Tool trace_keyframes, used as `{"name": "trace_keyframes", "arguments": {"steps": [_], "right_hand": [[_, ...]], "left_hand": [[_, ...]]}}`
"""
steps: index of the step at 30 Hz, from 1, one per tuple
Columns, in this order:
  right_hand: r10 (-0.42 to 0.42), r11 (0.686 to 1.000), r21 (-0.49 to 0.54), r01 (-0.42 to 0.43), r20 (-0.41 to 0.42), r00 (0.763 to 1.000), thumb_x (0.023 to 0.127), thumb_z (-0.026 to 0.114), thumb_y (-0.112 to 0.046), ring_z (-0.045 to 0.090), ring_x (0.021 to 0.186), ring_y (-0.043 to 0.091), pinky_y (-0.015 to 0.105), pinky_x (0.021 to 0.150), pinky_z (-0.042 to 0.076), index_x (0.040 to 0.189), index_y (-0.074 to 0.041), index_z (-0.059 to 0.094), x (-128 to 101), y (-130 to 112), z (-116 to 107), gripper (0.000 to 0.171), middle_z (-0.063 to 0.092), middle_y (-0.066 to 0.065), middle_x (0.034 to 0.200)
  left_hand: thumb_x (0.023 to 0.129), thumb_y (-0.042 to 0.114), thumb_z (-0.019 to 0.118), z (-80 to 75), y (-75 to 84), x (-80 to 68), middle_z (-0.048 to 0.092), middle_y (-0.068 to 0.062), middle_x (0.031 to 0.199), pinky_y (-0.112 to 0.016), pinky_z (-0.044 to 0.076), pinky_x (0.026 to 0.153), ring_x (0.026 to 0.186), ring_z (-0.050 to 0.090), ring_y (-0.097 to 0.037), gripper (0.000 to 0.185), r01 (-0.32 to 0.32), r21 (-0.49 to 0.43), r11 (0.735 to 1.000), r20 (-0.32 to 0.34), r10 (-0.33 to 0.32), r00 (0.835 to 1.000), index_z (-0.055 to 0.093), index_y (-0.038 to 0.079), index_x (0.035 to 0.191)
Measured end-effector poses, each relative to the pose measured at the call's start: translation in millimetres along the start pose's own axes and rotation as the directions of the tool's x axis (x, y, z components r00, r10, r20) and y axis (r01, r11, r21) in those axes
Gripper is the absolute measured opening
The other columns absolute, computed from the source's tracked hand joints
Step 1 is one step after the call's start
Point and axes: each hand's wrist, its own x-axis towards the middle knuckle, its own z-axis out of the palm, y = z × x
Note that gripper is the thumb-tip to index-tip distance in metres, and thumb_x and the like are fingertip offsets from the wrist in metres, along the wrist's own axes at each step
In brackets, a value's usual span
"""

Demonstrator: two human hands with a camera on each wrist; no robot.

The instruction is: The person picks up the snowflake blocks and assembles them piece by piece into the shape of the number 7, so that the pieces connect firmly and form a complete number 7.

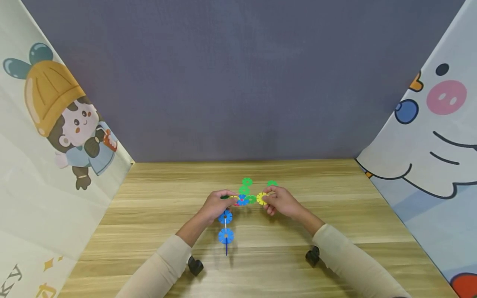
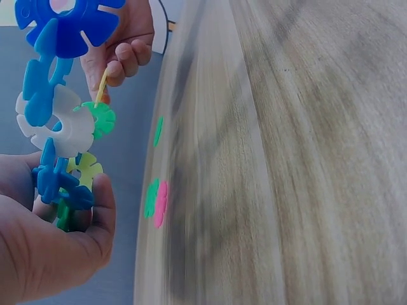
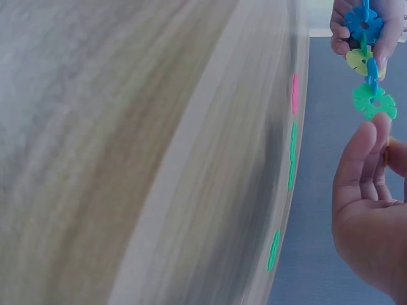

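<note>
My left hand (image 1: 215, 204) grips a chain of interlocking plastic snowflake discs by its middle. From it hang a blue disc (image 1: 225, 236), a white disc (image 2: 73, 132) and a dark blue disc (image 2: 95, 28) at the end. Beside the left fingers sit a pale yellow disc (image 3: 357, 61) and another blue disc (image 1: 241, 200), and a green disc (image 1: 251, 199) ends the chain on the right. Between thumb and fingers, my right hand (image 1: 285, 203) pinches a yellow disc (image 1: 260, 198). This disc stands edge-on in the left wrist view, right at the green disc's rim.
Loose green discs (image 1: 247, 181) and a pink disc (image 2: 161, 203) lie on the wooden table (image 1: 167, 178) beyond the hands; one more green disc (image 1: 272, 183) is behind the right hand. A grey panel (image 1: 238, 82) stands at the back, with printed cloths at both sides.
</note>
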Motion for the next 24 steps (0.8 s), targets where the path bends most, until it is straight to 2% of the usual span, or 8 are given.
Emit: {"name": "trace_keyframes", "arguments": {"steps": [5, 11, 19, 24], "right_hand": [[0.009, 1.0, 0.017, -0.01, 0.003, 1.0, 0.103, 0.059, -0.015, 0.065, 0.061, 0.014, 0.037, 0.06, 0.059, 0.129, 0.004, 0.051, -1, -1, 2, 0.033, 0.069, 0.03, 0.089], [0.012, 0.999, 0.049, -0.013, 0.007, 1.0, 0.104, 0.059, -0.014, 0.065, 0.061, 0.013, 0.035, 0.061, 0.06, 0.131, 0.004, 0.05, -1, 0, 5, 0.034, 0.07, 0.028, 0.088], [0.003, 0.998, 0.066, -0.004, 0.013, 1.0, 0.104, 0.058, -0.013, 0.065, 0.062, 0.013, 0.04, 0.064, 0.061, 0.126, 0.002, 0.052, -1, -1, 11, 0.027, 0.07, 0.023, 0.084], [0.006, 0.995, 0.096, -0.006, 0.0, 1.0, 0.104, 0.057, -0.011, 0.065, 0.06, 0.013, 0.042, 0.065, 0.061, 0.125, 0.001, 0.053, -1, -3, 14, 0.024, 0.069, 0.023, 0.083]], "left_hand": [[0.095, 0.02, 0.069, 2.1, -0.1, 0.4, 0.075, -0.016, 0.104, -0.021, 0.047, 0.059, 0.08, 0.067, -0.025, 0.024, -0.003, -0.001, 1.0, -0.011, 0.003, 1.0, 0.074, 0.011, 0.117], [0.095, 0.022, 0.07, 3.8, 0.6, -0.8, 0.073, -0.023, 0.103, -0.019, 0.039, 0.051, 0.065, 0.057, -0.011, 0.024, 0.013, -0.005, 1.0, -0.026, -0.013, 1.0, 0.076, 0.012, 0.116], [0.094, 0.024, 0.072, 7.5, 2.4, -1.9, 0.075, -0.021, 0.092, -0.018, 0.035, 0.045, 0.058, 0.054, -0.008, 0.026, 0.007, 0.017, 1.0, -0.084, -0.006, 0.996, 0.076, 0.012, 0.116], [0.094, 0.024, 0.072, 9.5, 2.9, -1.6, 0.073, -0.018, 0.085, -0.019, 0.033, 0.044, 0.053, 0.048, -0.007, 0.025, -0.002, 0.019, 1.0, -0.093, 0.004, 0.996, 0.077, 0.011, 0.115]]}}
